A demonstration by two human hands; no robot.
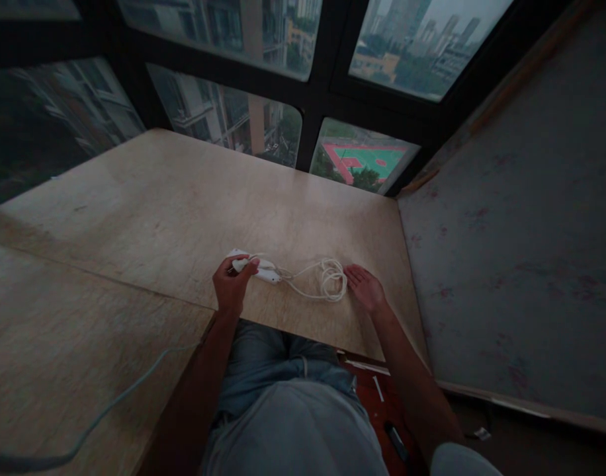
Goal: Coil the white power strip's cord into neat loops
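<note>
Power strip (269,272): long axis roughly toward coiled cable (335,281) at its right. Left hand (232,281) pinches plug (240,265) over strip's left end; right hand (365,287), unclenched, adjoins coil.

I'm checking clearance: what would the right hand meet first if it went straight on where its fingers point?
Most likely the coiled white cord: its upper right edge lies just ahead of the right hand. Whether they already touch is unclear.
</note>
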